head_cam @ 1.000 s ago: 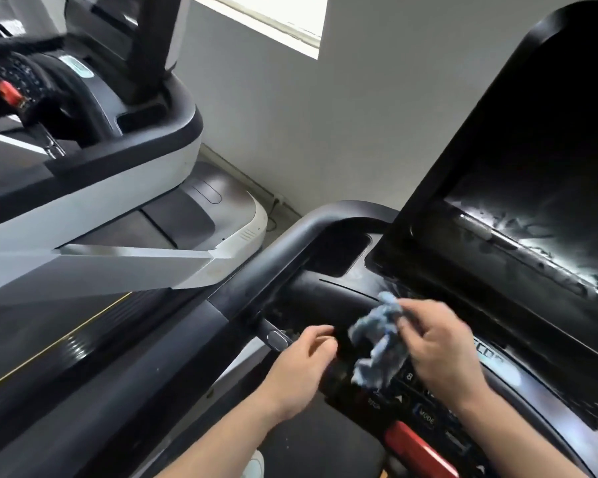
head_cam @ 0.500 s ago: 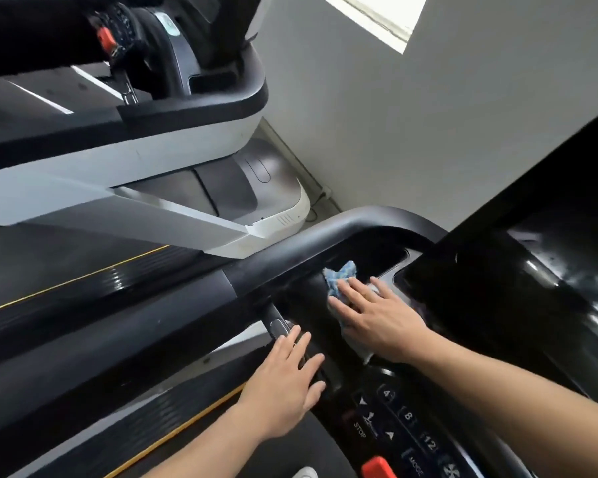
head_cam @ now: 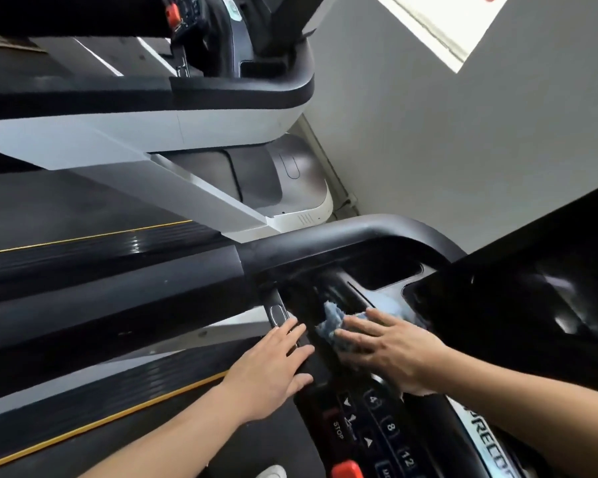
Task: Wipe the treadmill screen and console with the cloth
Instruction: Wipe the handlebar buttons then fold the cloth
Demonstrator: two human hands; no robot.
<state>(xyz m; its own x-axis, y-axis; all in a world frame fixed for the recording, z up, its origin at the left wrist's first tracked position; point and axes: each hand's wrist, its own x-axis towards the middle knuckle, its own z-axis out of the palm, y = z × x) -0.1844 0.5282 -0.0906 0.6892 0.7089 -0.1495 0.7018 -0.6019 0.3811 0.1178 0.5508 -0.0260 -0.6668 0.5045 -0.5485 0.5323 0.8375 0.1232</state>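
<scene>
A crumpled blue cloth lies on the black console of the treadmill, to the left of the dark tilted screen. My right hand presses flat on the cloth with fingers spread, so only the cloth's left part shows. My left hand rests palm down on the short black grip bar beside the console, fingers apart and holding nothing. The curved black handrail arches just beyond both hands.
Number and STOP buttons and a red safety key sit below my right hand. A second treadmill with a white frame stands to the left. A grey wall is behind. The running belt lies below left.
The view has swung left and down. My right hand went from holding the bunched cloth in the air to pressing it flat on the console, then slid it nearer. My left hand opened on the grip bar.
</scene>
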